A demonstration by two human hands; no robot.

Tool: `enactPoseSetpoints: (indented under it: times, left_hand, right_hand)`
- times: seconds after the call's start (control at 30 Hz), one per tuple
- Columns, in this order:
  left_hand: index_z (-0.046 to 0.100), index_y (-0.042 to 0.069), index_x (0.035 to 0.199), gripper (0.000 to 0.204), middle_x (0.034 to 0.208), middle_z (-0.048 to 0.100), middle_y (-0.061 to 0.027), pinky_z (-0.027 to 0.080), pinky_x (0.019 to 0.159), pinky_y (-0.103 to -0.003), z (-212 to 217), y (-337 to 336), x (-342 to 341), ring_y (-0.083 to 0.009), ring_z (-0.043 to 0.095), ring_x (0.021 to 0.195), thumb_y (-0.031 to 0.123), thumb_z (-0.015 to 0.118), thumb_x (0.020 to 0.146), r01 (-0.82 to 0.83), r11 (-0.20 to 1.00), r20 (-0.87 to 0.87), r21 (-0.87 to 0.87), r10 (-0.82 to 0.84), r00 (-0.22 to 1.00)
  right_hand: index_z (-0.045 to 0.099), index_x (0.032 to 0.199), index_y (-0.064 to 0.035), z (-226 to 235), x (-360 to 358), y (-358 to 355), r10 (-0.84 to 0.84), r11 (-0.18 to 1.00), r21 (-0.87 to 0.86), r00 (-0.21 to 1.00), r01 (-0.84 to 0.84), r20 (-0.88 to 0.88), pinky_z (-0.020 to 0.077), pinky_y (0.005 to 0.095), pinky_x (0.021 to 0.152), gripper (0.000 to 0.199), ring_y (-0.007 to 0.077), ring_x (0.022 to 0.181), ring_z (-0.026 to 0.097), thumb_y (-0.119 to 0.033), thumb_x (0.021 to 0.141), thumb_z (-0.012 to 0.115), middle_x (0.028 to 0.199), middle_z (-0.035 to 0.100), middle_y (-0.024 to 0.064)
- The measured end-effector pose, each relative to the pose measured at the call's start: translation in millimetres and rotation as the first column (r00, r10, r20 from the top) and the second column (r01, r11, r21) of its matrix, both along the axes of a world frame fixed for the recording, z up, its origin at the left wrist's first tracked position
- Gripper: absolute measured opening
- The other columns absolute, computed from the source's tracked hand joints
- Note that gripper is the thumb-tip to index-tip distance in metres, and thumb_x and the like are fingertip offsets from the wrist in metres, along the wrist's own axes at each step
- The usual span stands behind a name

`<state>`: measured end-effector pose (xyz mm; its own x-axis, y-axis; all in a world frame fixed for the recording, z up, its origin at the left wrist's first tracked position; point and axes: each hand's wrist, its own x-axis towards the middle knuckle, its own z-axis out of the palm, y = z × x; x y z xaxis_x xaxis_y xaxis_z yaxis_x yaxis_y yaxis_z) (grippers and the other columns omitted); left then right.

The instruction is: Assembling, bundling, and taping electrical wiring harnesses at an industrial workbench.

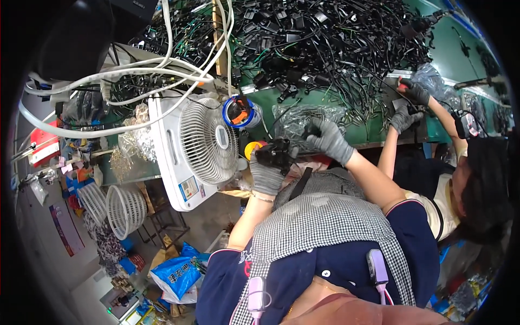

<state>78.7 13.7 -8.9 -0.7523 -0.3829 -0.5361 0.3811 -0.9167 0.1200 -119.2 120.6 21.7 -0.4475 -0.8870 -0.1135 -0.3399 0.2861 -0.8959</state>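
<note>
black part (277, 154) in gloved left hand (266, 177), near white fan (208, 142)

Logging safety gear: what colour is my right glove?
The right glove is grey; head view.

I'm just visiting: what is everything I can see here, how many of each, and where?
heaped parts and cables: too many to count, mostly black, across the top
table: one, green, under the heap
white cables: several, white, looped upper left
fan: one, white, left of the hands
tub: one, clear with blue rim, beside the fan
plastic bag: at least one, clear, on the table
baskets: two, white, left
sack: one, blue and white, lower left
co-worker's hands: two, grey-gloved, right
apron: one, black-and-white check, on the wearer
left hand: one, grey-gloved, holding a black part
right hand: one, grey-gloved, near the plastic bag
</note>
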Motion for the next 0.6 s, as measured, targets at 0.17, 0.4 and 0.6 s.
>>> enactPoseSetpoints:
  times: [0.17,0.4,0.6]
  left_hand:
    - [0.053,0.003,0.109,0.047,0.112,0.055,-0.0160,0.038,0.093,-0.049,11,4,-10,-0.0324,0.051,0.104,0.042,0.043,0.083,-0.017,0.998,-0.019,0.055,0.018,1.000]
    - [0.054,0.004,0.107,0.046,0.110,0.055,-0.0153,0.039,0.092,-0.048,9,6,-6,-0.0325,0.052,0.102,0.041,0.042,0.084,-0.026,0.998,-0.137,0.054,0.034,0.990]
    - [0.054,0.005,0.106,0.050,0.110,0.055,-0.0139,0.040,0.093,-0.047,23,14,-7,-0.0324,0.052,0.102,0.047,0.043,0.082,0.006,1.000,-0.057,0.029,-0.005,0.998]
  right_hand:
    - [0.061,0.086,-0.0039,31,27,1,0.090,0.964,-0.258,0.991,-0.060,0.104,0.0475,0.0323,0.062,0.023,0.0260,0.069,0.059,-0.008,0.063,0.067,0.072,0.060,0.0112]
    - [0.062,0.081,-0.0050,26,35,9,0.063,0.962,-0.261,0.996,-0.076,-0.057,0.0476,0.0325,0.062,0.020,0.0261,0.069,0.060,-0.008,0.062,0.068,0.074,0.061,0.0108]
    - [0.063,0.083,-0.0051,26,41,13,0.051,0.973,-0.208,0.971,-0.101,-0.233,0.0480,0.0334,0.063,0.022,0.0272,0.070,0.060,-0.008,0.062,0.067,0.075,0.061,0.0117]
